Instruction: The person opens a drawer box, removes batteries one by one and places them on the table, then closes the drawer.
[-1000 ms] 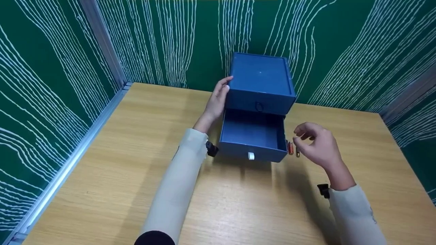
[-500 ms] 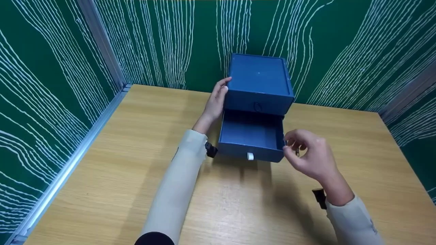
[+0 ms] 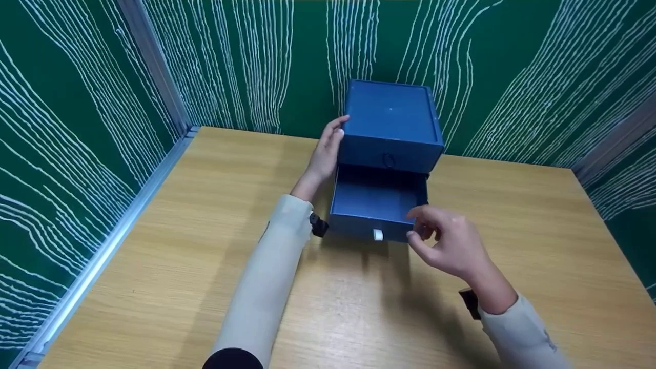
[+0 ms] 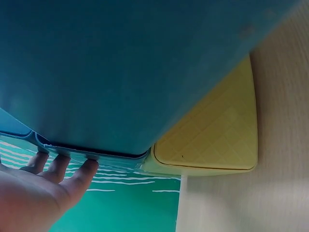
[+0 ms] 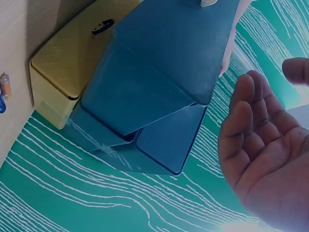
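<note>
My left hand (image 3: 324, 154) rests against the left side of a blue drawer unit (image 3: 389, 113); in the left wrist view its fingertips touch the unit's edge. The lower blue drawer (image 3: 353, 224) is pulled out, with a white tab on its front and nothing visible inside. My right hand (image 3: 451, 241) hovers by that drawer's right front corner, covering it in the head view. Its fingers are loosely curled and, in the right wrist view, hold nothing and stand apart from the drawer.
A yellow section (image 4: 207, 125) with a black loop pull (image 5: 103, 26) sits beneath the blue drawers. An orange battery (image 5: 5, 84) and a blue object (image 5: 2, 104) lie on the wooden table (image 3: 205, 205). Green walls with white lines enclose the table.
My right hand has moved left from beside the batteries to the drawer's front corner, hiding them in the head view. My left hand and the drawer unit have stayed put.
</note>
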A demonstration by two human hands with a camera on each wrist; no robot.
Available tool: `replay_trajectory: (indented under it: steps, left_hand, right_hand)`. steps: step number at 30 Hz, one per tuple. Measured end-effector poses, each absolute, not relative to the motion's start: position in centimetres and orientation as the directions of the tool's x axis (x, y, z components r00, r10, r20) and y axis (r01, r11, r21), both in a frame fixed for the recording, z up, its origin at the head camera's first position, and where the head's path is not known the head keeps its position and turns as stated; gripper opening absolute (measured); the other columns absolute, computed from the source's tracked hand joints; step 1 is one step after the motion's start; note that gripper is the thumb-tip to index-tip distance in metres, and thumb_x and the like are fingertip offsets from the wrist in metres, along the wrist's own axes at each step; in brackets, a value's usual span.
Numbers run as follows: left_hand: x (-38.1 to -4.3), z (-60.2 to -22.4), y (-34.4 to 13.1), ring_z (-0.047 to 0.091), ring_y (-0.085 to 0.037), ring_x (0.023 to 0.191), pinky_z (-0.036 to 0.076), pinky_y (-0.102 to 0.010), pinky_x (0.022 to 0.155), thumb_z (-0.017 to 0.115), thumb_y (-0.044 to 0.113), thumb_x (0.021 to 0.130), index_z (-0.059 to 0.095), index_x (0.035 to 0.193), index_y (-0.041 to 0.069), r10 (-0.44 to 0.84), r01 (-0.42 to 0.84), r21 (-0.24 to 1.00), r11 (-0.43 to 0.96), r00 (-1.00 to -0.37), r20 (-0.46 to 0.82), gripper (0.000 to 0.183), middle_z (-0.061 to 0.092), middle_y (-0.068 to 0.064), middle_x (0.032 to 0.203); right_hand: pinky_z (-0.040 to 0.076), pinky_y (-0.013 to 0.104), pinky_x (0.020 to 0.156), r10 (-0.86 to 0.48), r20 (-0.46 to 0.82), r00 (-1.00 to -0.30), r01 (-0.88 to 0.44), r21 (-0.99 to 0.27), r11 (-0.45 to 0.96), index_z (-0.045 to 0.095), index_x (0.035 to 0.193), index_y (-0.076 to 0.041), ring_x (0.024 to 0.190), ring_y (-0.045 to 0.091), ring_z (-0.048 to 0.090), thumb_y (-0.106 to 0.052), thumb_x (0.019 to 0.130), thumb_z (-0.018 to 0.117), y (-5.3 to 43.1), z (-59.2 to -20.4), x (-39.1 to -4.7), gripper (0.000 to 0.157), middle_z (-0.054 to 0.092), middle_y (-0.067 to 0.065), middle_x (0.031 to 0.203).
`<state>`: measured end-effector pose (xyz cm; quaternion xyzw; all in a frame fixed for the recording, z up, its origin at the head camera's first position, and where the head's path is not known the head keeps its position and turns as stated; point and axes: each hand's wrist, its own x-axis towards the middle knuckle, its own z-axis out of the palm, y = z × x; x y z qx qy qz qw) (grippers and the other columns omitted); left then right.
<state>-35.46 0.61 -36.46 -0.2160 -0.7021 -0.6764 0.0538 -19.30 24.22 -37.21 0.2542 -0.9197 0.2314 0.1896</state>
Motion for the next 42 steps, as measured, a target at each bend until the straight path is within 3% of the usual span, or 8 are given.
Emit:
replay_trajectory:
  steps: [6,15,21,35,42]
  left_hand:
    - [-35.5,-36.5,0.6,0.027,-0.009,0.127,0.021,-0.027,0.105,0.025,0.020,0.096,0.034,0.133,0.013,0.234,0.371,0.929,-0.007,-0.902,0.362,0.038,0.029,0.000,0.140]
    - [-35.6,-36.5,0.6,0.027,-0.008,0.128,0.021,-0.024,0.104,0.026,0.019,0.096,0.034,0.133,0.012,0.231,0.383,0.924,0.007,-0.899,0.372,0.038,0.030,-0.001,0.139]
    - [-35.6,-36.6,0.5,0.026,-0.008,0.128,0.021,-0.023,0.104,0.026,0.020,0.096,0.033,0.133,0.012,0.230,0.382,0.924,0.009,-0.900,0.370,0.038,0.031,-0.001,0.139]
    - [-35.4,-36.4,0.5,0.027,-0.009,0.127,0.021,-0.025,0.104,0.026,0.021,0.096,0.033,0.133,0.013,0.233,0.376,0.926,0.008,-0.902,0.364,0.038,0.030,-0.001,0.139]
    - [-35.4,-36.4,0.5,0.027,-0.009,0.127,0.021,-0.025,0.105,0.026,0.020,0.096,0.033,0.133,0.013,0.232,0.378,0.926,0.003,-0.901,0.367,0.038,0.029,-0.001,0.140]
  right_hand:
    - [0.045,0.021,0.055,-0.411,0.419,-0.810,-0.557,-0.329,0.763,0.060,0.096,-0.019,0.061,0.002,0.050,-0.028,0.076,0.062,23.4,-37.4,-19.0,0.021,0.057,-0.013,0.073]
    - [0.039,0.016,0.050,-0.435,0.347,-0.831,-0.532,-0.264,0.805,0.059,0.090,-0.024,0.058,-0.004,0.046,-0.034,0.073,0.062,21.5,-38.2,-18.0,0.020,0.055,-0.017,0.070]
    - [0.039,0.017,0.051,-0.432,0.308,-0.848,-0.510,-0.249,0.823,0.060,0.092,-0.024,0.057,0.000,0.049,-0.037,0.074,0.060,20.6,-38.8,-18.0,0.022,0.055,-0.015,0.071]
    - [0.042,0.017,0.054,-0.387,0.230,-0.893,-0.446,-0.343,0.827,0.059,0.097,-0.023,0.060,0.001,0.049,-0.029,0.078,0.060,19.5,-40.2,-18.8,0.019,0.060,-0.007,0.076]
    - [0.042,0.018,0.055,-0.364,0.224,-0.904,-0.424,-0.374,0.825,0.058,0.094,-0.027,0.061,0.005,0.051,-0.029,0.078,0.060,19.3,-40.4,-19.1,0.017,0.056,-0.013,0.074]
